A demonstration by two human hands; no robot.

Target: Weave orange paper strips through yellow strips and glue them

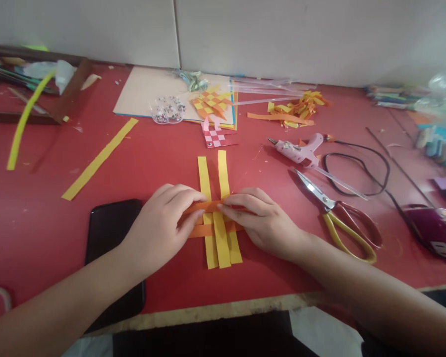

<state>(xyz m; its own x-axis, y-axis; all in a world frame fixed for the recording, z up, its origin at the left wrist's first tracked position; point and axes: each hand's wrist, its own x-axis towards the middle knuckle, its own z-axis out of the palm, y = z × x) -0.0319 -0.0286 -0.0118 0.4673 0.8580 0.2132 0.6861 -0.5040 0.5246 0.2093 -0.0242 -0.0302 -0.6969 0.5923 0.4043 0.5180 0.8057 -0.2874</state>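
Yellow paper strips [222, 243] run lengthwise in front of me, crossed by orange paper strips [201, 231] in a partly woven patch on the table. My left hand [163, 223] pinches an orange strip at the patch's left side, thumb below and fingers above. From the right, my right hand [263, 218] closes its fingertips on the same orange strip beside a yellow one. The fingers cover parts of the orange strips. Past the patch lies a small pink-and-white woven paper fish [214, 138].
A phone [113, 228] lies under my left forearm. Scissors [334, 213] and a pink glue gun [299, 149] with a cord are at right. A loose yellow strip [100, 158], googly eyes [168, 110], paper scraps [301, 106] and a wooden tray [72, 89] surround the work.
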